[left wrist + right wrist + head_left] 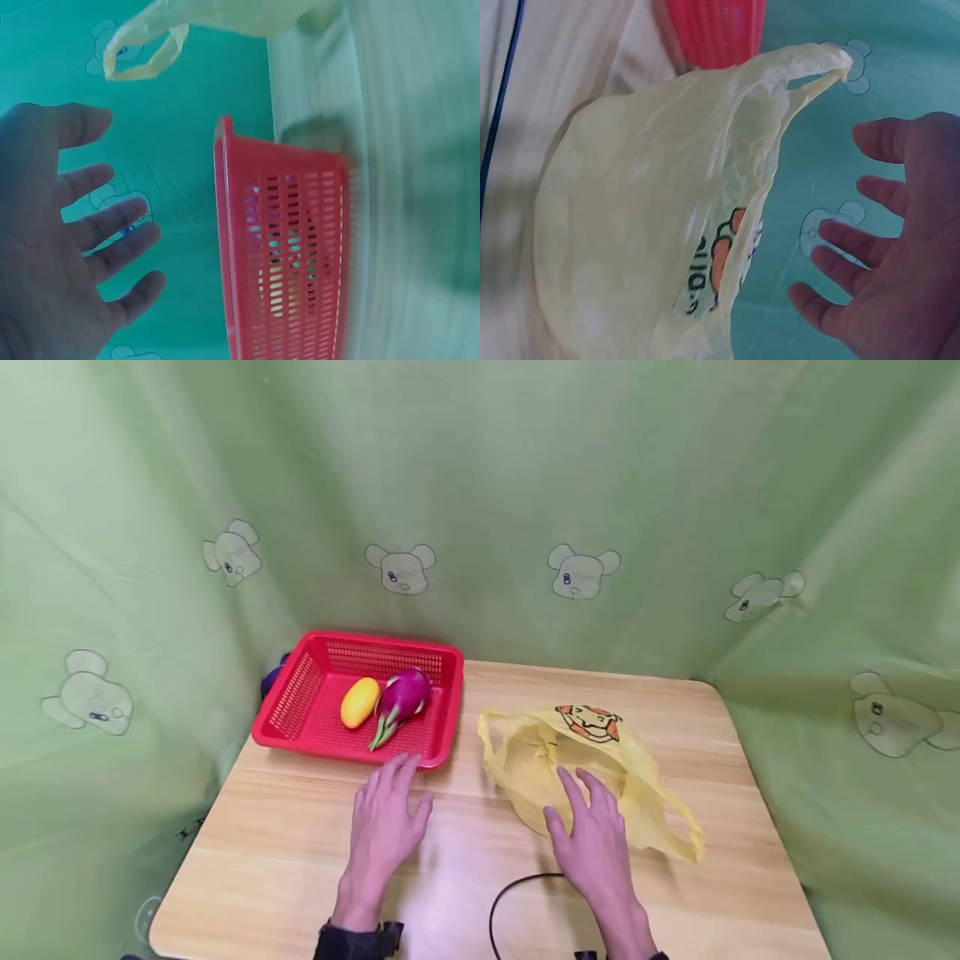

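A red plastic basket point(300, 745) sits at the back left of the table, holding a yellow mango point(360, 702) and a purple dragon fruit point(405, 695) with green leaf tips. My left hand point(384, 827) hovers by the basket's front edge, fingers spread, holding nothing. To the right, a yellow plastic bag point(525, 777) stands with its mouth spread and a cartoon print on its far side. My right hand point(596, 843) is over the bag's near rim with loosely spread fingers; the right wrist view shows it apart from the bag point(630, 225). Whatever lies low inside the bag is unclear.
The wooden table point(285, 852) has rounded corners and is enclosed by a green curtain point(480, 460) with mouse-like prints. A thin black cable point(501, 897) curves over the near part of the table. Something dark blue point(272, 678) shows behind the basket's left side.
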Motion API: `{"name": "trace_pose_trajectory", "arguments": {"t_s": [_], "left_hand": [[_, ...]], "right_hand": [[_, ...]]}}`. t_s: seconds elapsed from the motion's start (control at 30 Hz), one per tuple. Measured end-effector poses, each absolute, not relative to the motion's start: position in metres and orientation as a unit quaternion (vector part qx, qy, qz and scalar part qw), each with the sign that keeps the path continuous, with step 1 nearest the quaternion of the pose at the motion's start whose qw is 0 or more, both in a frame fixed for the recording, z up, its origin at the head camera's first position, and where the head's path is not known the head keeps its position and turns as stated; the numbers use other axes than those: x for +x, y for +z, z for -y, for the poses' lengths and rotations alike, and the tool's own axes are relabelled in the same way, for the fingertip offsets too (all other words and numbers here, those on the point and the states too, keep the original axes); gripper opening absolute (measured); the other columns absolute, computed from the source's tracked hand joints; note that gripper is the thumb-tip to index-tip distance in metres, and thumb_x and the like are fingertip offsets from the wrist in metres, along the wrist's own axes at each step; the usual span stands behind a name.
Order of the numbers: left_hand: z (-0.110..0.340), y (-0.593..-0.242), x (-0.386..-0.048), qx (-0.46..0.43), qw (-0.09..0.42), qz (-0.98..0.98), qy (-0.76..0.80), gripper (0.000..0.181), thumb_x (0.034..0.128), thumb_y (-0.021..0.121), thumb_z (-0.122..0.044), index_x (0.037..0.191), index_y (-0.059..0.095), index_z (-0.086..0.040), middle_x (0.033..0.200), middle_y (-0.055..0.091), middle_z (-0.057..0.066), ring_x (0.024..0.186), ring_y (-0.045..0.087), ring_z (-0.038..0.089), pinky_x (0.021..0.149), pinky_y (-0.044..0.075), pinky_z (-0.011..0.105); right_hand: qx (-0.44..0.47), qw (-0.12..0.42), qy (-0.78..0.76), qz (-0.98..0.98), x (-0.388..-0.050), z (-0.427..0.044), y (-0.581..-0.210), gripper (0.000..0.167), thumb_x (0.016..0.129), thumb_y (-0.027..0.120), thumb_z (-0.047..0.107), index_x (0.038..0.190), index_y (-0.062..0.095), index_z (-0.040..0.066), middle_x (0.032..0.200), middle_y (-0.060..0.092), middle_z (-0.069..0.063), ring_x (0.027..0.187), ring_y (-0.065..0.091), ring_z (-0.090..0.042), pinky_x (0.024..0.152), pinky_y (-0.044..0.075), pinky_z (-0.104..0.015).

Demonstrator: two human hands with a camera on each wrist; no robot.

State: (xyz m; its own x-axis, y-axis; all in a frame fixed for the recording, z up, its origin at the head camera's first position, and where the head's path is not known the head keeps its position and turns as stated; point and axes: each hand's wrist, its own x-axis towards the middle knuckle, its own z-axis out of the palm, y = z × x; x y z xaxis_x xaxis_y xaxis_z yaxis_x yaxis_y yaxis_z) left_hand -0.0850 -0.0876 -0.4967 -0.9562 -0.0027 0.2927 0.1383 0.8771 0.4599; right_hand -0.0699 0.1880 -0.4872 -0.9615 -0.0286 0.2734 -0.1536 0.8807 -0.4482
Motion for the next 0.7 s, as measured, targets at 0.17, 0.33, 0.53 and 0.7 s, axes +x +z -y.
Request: {"name": "trace_pose_trajectory", "arguments": {"t_s": [0.17,0.33,0.53,0.7], "left_hand": [[0.104,-0.494,-0.112,-0.017,0.155,0.957,-0.243,0.053,0.0842,0.065,-0.031,0.134,0.052,-0.019,0.130,0.053,0.008,0.110,0.050,0.028,0.083,0.042,0.044],[0.121,-0.492,-0.152,0.004,0.136,0.959,-0.248,0.055,0.0849,0.061,-0.033,0.136,0.050,-0.019,0.130,0.051,0.009,0.112,0.049,0.029,0.082,0.042,0.046],[0.151,-0.492,-0.201,0.040,0.098,0.963,-0.247,0.056,0.0865,0.060,-0.035,0.138,0.046,-0.019,0.129,0.049,0.013,0.113,0.048,0.032,0.083,0.044,0.050],[0.177,-0.493,-0.231,0.067,0.095,0.963,-0.244,0.058,0.0853,0.059,-0.033,0.139,0.044,-0.017,0.130,0.048,0.014,0.112,0.047,0.033,0.083,0.044,0.052]], "right_hand": [[0.090,0.157,0.253,0.950,-0.077,-0.169,-0.483,0.053,0.083,0.068,0.022,0.134,0.054,0.017,0.136,0.047,-0.013,0.121,0.043,-0.036,0.090,0.038,-0.052],[0.135,0.164,0.253,0.944,-0.079,-0.153,-0.481,0.053,0.079,0.071,0.019,0.130,0.057,0.018,0.132,0.051,-0.012,0.117,0.047,-0.034,0.088,0.041,-0.051],[0.165,0.160,0.252,0.940,-0.074,-0.136,-0.485,0.054,0.077,0.072,0.019,0.129,0.058,0.019,0.130,0.053,-0.011,0.116,0.049,-0.032,0.088,0.042,-0.050],[0.178,0.173,0.253,0.935,-0.074,-0.128,-0.487,0.056,0.075,0.073,0.017,0.129,0.059,0.017,0.127,0.054,-0.011,0.114,0.049,-0.031,0.090,0.040,-0.047]]}}
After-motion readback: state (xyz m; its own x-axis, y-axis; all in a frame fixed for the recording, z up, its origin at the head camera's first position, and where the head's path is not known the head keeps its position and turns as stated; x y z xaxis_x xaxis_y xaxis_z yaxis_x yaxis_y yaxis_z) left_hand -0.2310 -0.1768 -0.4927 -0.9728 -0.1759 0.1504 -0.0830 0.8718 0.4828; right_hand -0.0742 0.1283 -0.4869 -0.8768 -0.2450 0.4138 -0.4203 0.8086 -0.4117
